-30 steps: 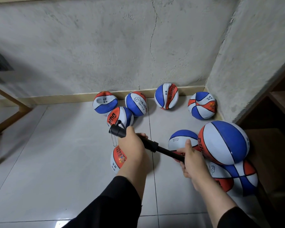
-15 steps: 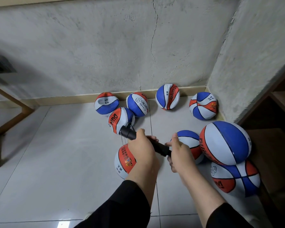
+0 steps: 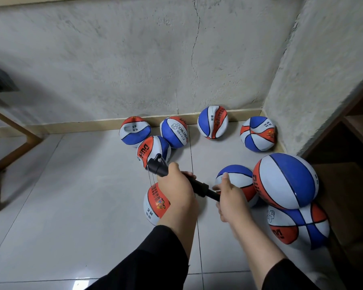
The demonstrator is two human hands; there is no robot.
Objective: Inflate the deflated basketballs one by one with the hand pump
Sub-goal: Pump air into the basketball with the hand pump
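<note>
Floor (image 3: 71,195): pale tiles, carried nine balls in all near its far-right corner.
Full ball (image 3: 285,181): one, largest, sat on top of a second ball (image 3: 298,227) at the floor's right edge.
Row by far edge: four dented balls along the skirting (image 3: 82,124); a fifth just in front.
Ball by right hand: one, partly hidden.
Ball under pump (image 3: 155,204): one, beneath the left forearm; thin line ran down to it from the pump head.
Left hand (image 3: 174,187): wrapped round the hand pump (image 3: 159,167) barrel.
Right hand (image 3: 231,197): closed on the pump's rod end.
</note>
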